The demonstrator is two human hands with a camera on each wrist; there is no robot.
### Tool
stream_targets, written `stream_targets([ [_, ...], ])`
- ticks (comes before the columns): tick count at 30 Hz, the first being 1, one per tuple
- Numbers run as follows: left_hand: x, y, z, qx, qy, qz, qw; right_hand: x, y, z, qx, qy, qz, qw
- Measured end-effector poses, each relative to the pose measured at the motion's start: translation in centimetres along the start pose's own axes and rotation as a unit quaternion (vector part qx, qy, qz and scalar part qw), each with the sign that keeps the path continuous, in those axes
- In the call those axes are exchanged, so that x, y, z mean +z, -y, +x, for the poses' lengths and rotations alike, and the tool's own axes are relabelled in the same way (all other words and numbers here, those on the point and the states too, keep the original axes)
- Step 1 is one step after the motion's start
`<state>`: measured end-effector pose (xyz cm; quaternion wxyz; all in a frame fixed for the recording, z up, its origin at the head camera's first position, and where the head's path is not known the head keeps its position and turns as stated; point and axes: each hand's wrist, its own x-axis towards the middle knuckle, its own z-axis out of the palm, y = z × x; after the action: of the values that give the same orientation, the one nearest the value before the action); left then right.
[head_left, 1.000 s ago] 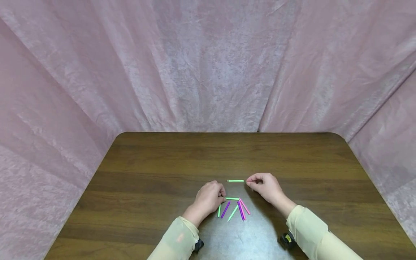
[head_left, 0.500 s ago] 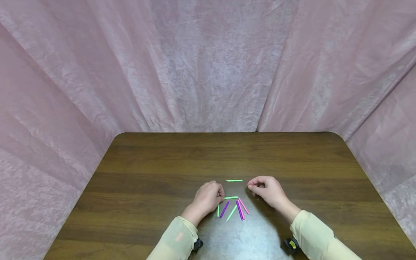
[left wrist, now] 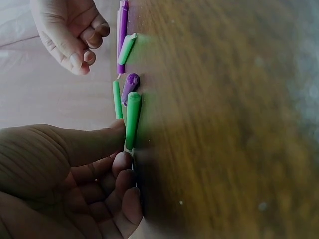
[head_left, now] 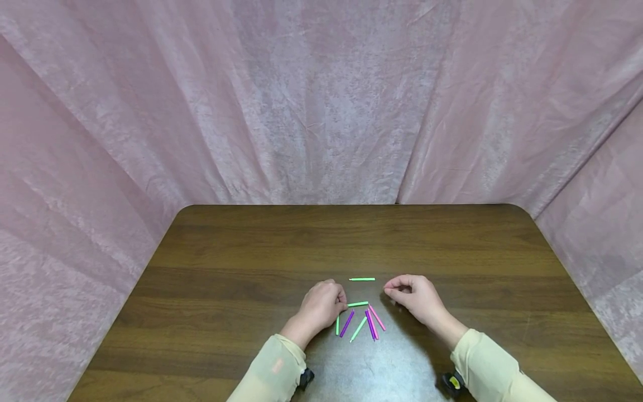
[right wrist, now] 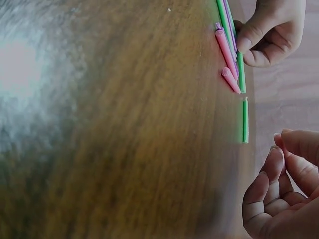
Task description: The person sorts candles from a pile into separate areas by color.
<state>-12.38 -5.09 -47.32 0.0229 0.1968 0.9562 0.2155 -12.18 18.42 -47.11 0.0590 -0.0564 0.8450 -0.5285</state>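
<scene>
Several thin candles in green, purple and pink lie on the wooden table. My left hand (head_left: 323, 304) pinches the left end of a green candle (head_left: 359, 304) lying sideways above a fan of others. In that fan are an upright green candle (head_left: 337, 325), a slanted purple candle (head_left: 346, 324), a slanted green candle (head_left: 358, 329), another purple candle (head_left: 370, 324) and pink candles (head_left: 378, 318). Farther back, a separate green candle (head_left: 362, 279) lies sideways. To its right hovers my right hand (head_left: 416, 296), loosely curled, thumb and forefinger close together with nothing visible between them.
The brown wooden table (head_left: 226, 251) has rounded back corners, and pink curtains (head_left: 321, 100) hang behind and beside it. A bright glare lies on the tabletop between the forearms. Both wrists carry small black devices (head_left: 452, 383).
My right hand has drawn back slightly to the right and nearer, away from the far green candle. The green candle at my left hand has tilted, its right end rising slightly away from me.
</scene>
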Motion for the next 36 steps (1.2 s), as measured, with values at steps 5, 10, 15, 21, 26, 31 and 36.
stream_targets([
  [5,0.0,0.1,0.0,0.005,-0.005,-0.006,1.0000,-0.1,0.1,-0.3,-0.010,0.001,0.007,0.9999],
  [10,0.0,0.2,0.1,0.012,-0.006,-0.014,0.9998,-0.1,0.1,-0.4,0.004,0.001,0.011,0.9999],
  [15,-0.1,0.4,0.3,0.018,-0.003,-0.025,0.9995,-0.1,-0.4,-0.5,0.008,0.005,0.020,0.9998],
  [21,-0.2,0.5,0.6,0.022,-0.001,-0.058,0.9981,0.0,-0.7,-0.9,-0.028,-0.001,0.033,0.9991],
  [26,-0.1,0.6,0.9,0.010,0.000,-0.079,0.9968,-0.1,-0.6,-1.0,-0.002,0.003,0.034,0.9994],
  [31,-0.2,0.5,1.2,0.004,0.005,-0.073,0.9973,0.0,-0.8,-1.0,0.017,0.007,0.025,0.9995],
  [36,-0.3,0.6,1.6,0.003,0.006,-0.072,0.9974,0.1,-0.8,-1.2,0.018,0.014,0.031,0.9992],
])
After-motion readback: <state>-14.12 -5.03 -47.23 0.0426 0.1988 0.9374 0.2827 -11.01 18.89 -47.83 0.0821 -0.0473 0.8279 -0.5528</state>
